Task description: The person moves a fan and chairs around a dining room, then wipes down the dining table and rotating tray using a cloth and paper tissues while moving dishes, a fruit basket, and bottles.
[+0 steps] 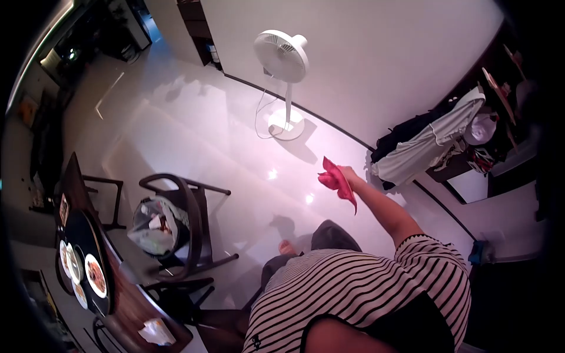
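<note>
My right hand (pixel 349 175) is stretched out ahead over the floor, its fingers closed around a red cloth (pixel 336 179). The cloth hangs in loose folds, with one corner pointing up and another trailing down below the hand. Most of my fingers are hidden behind it. My left hand is out of view.
A white standing fan (pixel 282 56) stands by the wall, its cord on the floor. To the left, a dark chair (pixel 200 229) has a bin with a plastic liner (pixel 154 226) by it. Dishes of food (pixel 96 275) sit on the dark table (pixel 132 300). Clothes (pixel 432 138) hang at right.
</note>
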A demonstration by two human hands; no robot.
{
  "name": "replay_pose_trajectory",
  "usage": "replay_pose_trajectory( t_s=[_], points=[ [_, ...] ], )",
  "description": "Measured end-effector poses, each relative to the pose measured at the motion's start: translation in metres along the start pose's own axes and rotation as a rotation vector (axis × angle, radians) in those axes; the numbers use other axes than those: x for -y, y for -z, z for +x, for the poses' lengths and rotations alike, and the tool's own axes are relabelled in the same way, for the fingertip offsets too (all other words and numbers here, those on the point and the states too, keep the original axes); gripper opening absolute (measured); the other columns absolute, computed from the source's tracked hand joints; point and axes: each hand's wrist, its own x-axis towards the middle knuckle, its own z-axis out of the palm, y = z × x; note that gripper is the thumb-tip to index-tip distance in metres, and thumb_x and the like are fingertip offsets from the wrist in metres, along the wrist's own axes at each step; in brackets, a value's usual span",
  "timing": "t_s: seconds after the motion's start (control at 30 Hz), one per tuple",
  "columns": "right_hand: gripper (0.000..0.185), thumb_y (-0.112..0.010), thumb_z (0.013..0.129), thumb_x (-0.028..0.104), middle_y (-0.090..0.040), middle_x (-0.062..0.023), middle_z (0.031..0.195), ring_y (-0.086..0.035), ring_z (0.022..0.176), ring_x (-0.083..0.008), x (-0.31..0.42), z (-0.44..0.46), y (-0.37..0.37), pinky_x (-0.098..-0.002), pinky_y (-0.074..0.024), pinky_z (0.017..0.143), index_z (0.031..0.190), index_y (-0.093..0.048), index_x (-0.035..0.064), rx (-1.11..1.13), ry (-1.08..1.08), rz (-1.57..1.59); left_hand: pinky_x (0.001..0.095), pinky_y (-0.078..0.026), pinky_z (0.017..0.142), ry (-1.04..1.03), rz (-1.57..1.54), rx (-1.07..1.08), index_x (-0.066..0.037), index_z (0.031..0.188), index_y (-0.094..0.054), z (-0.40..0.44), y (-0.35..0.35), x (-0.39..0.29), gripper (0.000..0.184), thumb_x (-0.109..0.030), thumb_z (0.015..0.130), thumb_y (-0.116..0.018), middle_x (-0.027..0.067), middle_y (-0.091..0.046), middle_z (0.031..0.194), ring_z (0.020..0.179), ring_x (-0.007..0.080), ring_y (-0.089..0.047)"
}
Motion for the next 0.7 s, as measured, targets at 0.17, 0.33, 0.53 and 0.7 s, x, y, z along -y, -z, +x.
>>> replay_pose_trajectory(
  t_s=[0.17,0.33,0.53,0.7],
  points=[
    [0.053,-0.075,0.072,0.029,-0.065,-0.0173,0.1,-0.063,0.087,-0.0231,0.106,0.181,0.058,-0.0356,-0.0511,0.075,0.112,-0.057,0.0003,0.018,0.06,-0.321,0.0354,-0.05,0.078,-0.173,-0.061,-0.01,0.006,0.103,-0.06,0.107,0.017,-0.199,0.059,-0.027,0.059,-0.08,0.0168,-0.065,0.092,0.085,0.0271,-0.063],
    [0.071,-0.069,0.064,0.025,-0.06,-0.0205,0.116,-0.059,0.105,-0.034,0.225,0.398,0.072,-0.0392,-0.0469,0.089,0.129,-0.049,0.006,0.119,0.28,-0.94,0.0357,-0.05,0.077,-0.2,-0.089,0.049,0.005,0.102,-0.061,0.212,-0.01,-0.345,0.057,-0.028,0.06,-0.079,0.0164,-0.066,0.091,0.084,0.0271,-0.064],
    [0.072,-0.069,0.067,0.041,-0.065,-0.0171,0.108,-0.063,0.1,-0.0287,0.288,0.578,0.044,-0.0394,-0.05,0.083,0.131,-0.05,0.0136,0.177,0.106,-1.182,0.036,-0.05,0.077,0.003,-0.238,0.02,0.004,0.101,-0.062,0.25,-0.062,-0.462,0.054,-0.029,0.062,-0.079,0.016,-0.066,0.089,0.083,0.0271,-0.064],
    [0.052,-0.057,0.075,0.052,-0.064,-0.0094,0.113,-0.061,0.103,-0.026,0.288,0.621,0.018,-0.0389,-0.0494,0.082,0.113,-0.064,0.017,0.162,0.618,-1.152,0.0362,-0.051,0.076,0.111,-0.306,0.007,0.003,0.1,-0.063,0.261,-0.075,-0.542,0.052,-0.03,0.063,-0.078,0.0157,-0.066,0.088,0.082,0.0271,-0.064]
  ],
)
